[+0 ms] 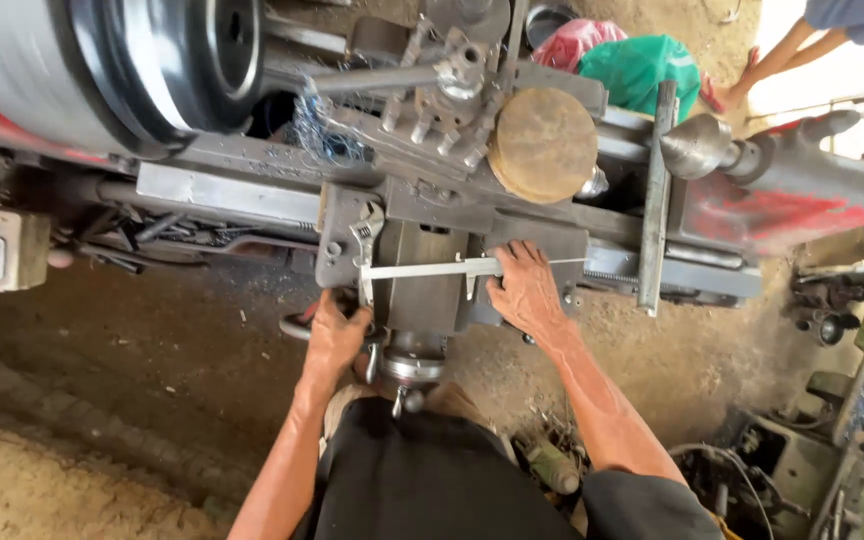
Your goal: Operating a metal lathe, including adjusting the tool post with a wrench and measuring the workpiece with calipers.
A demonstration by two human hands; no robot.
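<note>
The left hand point(337, 335) has its fingers closed around a handle at the lathe carriage point(432, 290), seemingly to steady it. The right hand point(527, 290) lies flat, fingers spread and clamped on nothing, beside the caliper point(432, 268) resting across the carriage (an adjustable wrench point(365, 235) just above), kept within easy reach.

We see our left hand point(335, 335) and right hand point(525, 292) bare, without gloves, rings or a watch, grimy at the fingers. Our forearms are uncovered, no sleeves reaching them. Below, we wear dark, nearly black clothing.
</note>
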